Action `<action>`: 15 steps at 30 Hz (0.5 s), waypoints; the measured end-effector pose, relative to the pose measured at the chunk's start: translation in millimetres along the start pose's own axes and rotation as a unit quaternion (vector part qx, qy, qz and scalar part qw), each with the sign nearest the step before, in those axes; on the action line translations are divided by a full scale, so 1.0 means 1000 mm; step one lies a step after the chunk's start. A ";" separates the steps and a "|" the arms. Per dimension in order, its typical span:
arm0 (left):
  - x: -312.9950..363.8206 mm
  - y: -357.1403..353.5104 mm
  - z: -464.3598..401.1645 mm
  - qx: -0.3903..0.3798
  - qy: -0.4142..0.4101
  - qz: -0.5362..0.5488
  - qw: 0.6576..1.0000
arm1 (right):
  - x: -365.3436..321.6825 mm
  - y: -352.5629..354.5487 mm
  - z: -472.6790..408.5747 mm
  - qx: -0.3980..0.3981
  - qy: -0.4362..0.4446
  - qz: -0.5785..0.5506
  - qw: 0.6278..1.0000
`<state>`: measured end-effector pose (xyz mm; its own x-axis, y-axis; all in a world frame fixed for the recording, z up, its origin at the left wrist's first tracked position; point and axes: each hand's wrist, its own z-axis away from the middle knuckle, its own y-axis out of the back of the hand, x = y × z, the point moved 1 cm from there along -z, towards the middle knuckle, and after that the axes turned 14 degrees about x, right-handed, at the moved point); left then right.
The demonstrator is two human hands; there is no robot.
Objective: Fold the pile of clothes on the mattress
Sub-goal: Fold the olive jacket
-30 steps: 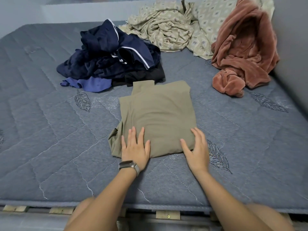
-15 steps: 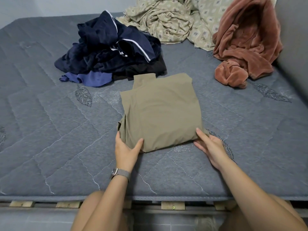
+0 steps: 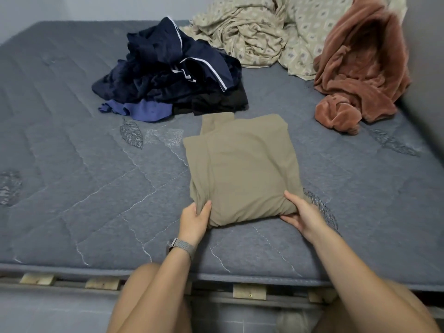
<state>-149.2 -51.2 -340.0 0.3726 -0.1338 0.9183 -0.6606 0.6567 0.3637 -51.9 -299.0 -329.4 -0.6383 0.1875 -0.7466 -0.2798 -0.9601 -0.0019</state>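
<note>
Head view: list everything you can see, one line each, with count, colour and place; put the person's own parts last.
folded garment: one, khaki, middle of the mattress, near edge gripped by both hands
pile of clothes: one heap, navy, black and blue, behind the garment to the left
patterned sheet: one, beige, crumpled at the far edge
fleece blanket: one, rust brown, heaped at the far right by the wall
mattress: one, grey quilted, with leaf stitching
wooden slats: several, pale, under the near mattress edge
wristband: one, grey, left wrist
left hand: grips the garment's near left corner
right hand: grips the near right corner
</note>
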 end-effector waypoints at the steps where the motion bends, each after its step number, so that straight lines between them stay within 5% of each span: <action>1: -0.005 0.005 0.006 -0.005 -0.007 -0.017 1.000 | 0.007 0.007 0.008 -0.003 -0.009 -0.013 1.000; 5: 0.000 0.030 0.046 -0.063 0.004 -0.057 0.996 | 0.031 0.043 0.050 -0.009 -0.040 0.016 0.999; 9: -0.001 0.052 0.088 -0.161 -0.039 -0.192 0.967 | 0.035 0.084 0.080 0.025 0.010 0.213 0.977; 13: 0.008 0.062 0.105 -0.174 -0.080 -0.339 0.921 | 0.021 0.091 0.098 0.050 0.164 0.508 0.844; 15: 0.017 0.061 0.097 -0.105 -0.098 -0.341 0.929 | 0.014 0.086 0.098 0.032 0.206 0.526 0.824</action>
<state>-246.3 -85.3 -286.9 0.5180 -0.6910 0.5042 -0.1663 0.4968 0.8518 -155.5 -358.9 -274.5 -0.2576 -0.8415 -0.4749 0.2272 -0.5305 0.8167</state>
